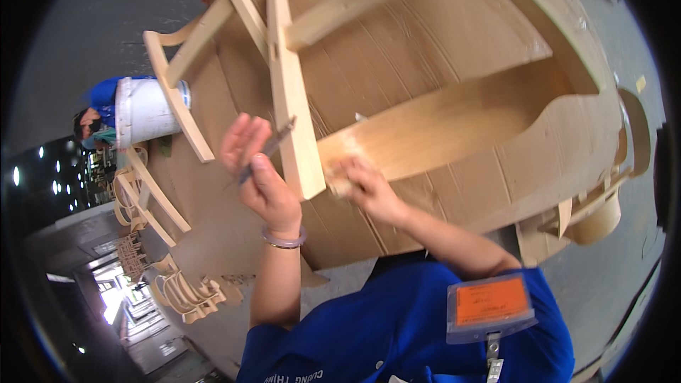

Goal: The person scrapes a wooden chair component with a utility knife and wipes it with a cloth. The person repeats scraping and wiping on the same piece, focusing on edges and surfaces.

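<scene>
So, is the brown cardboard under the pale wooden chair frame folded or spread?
Spread: the cardboard shows a broad, creased surface beneath the chair frame.

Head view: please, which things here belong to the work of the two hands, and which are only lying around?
In the work:
thin dark tool, in the left hand
pale pad or cloth, blurred, at the right hand
pale wooden frame, reaching between the hands
cardboard under the frame

Apparently just around:
white bucket, left
curved wooden parts, lower left
curved wooden piece, right

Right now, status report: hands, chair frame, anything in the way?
Left hand pinching thin grey tool. Right hand holding blurred pale pad. Wooden chair frame on brown cardboard. Nothing visibly blocking either hand.
</scene>
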Demonstrator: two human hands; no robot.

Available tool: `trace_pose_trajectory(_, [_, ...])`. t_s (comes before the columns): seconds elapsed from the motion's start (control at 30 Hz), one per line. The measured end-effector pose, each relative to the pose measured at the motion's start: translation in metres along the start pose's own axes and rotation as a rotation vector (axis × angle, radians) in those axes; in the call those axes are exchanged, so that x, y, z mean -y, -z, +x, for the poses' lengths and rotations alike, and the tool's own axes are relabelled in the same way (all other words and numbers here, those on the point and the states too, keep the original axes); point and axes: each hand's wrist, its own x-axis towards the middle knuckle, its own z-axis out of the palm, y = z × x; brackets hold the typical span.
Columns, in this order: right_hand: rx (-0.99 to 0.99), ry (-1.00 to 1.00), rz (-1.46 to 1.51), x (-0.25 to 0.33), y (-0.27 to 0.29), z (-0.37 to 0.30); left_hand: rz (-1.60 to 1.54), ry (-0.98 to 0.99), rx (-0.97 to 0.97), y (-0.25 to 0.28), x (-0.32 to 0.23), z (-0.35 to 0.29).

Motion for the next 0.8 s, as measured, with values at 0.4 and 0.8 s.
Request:
trace_pose_trajectory(0.4, [-0.229, -0.362, 0.651, 0.103, 0.09, -0.048, -0.817, 0.515, 0.288, 0.002, -0.104, -0.071])
trace_pose_trajectory(0.8, [-0.301, 0.052, -0.567, 0.168, 0.107, -0.11, -1.477, 0.997, 0.147, -0.067, -0.154, -0.183])
